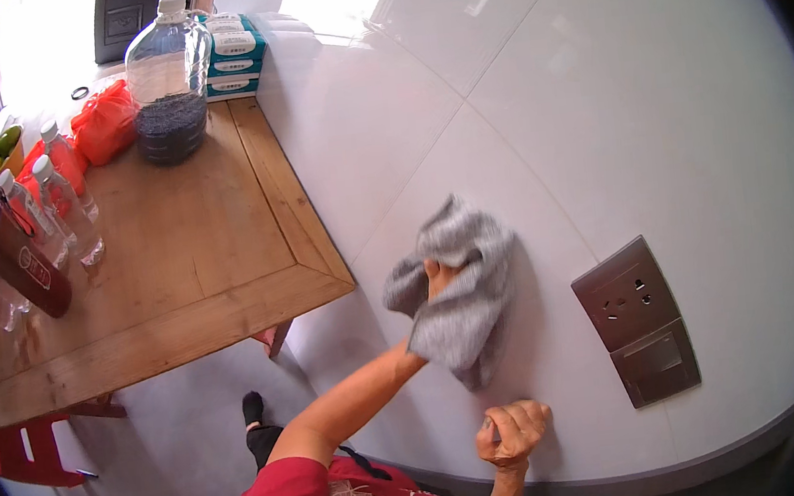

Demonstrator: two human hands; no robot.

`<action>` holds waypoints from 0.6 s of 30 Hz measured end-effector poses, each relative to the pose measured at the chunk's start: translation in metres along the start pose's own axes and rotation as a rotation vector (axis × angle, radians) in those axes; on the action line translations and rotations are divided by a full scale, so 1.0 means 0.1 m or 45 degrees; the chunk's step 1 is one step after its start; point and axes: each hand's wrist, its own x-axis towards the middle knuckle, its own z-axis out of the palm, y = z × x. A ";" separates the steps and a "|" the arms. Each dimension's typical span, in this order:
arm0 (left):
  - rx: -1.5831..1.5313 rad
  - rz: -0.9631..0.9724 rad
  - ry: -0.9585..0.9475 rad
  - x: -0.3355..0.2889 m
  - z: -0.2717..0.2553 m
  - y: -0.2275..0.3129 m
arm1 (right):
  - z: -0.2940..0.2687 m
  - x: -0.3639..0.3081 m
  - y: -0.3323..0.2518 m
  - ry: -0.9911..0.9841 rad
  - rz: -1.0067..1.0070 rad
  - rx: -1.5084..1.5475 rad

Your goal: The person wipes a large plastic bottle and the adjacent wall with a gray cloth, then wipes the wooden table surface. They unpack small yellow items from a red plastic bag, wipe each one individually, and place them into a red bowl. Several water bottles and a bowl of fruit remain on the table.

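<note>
A crumpled grey cloth (470, 313) lies against the white tiled wall (542, 167). My left hand (440, 280) presses it there, mostly covered by its folds, with only the thumb and part of the hand showing. Lower down and to the right, my right hand (515, 431) is curled into a fist close to the wall; nothing shows in it. A dark grey socket and switch panel (636, 323) is set in the wall to the right of the cloth.
On the left, a wooden table (197, 258) carries a large clear jug of dark grains (173, 126), tissue packs (233, 58), a red plastic bag (104, 123), a brown flask (20, 256) and several clear bottles (70, 208). A red chair (42, 450) stands below.
</note>
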 end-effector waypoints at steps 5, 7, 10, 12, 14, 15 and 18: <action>0.033 -0.308 0.150 0.31 -0.06 -0.73 | -0.10 0.07 -0.04 -0.052 0.096 0.123; 0.007 -0.467 0.191 0.36 -0.04 -1.06 | -0.11 0.11 -0.06 -0.035 0.108 0.148; -0.053 -0.681 0.203 0.32 -0.05 -1.43 | -0.08 0.17 -0.11 0.016 0.185 0.166; -0.094 -0.734 0.157 0.22 0.03 -1.46 | -0.08 0.16 -0.13 0.024 0.258 0.201; -0.140 -0.701 0.079 0.13 0.16 -1.27 | -0.09 0.17 -0.17 0.033 0.306 0.199; -0.157 -0.652 0.032 0.09 0.22 -1.11 | -0.09 0.19 -0.19 0.041 0.315 0.184; -0.196 -0.463 -0.141 -0.09 0.29 -0.54 | -0.07 0.20 -0.21 0.070 0.351 0.171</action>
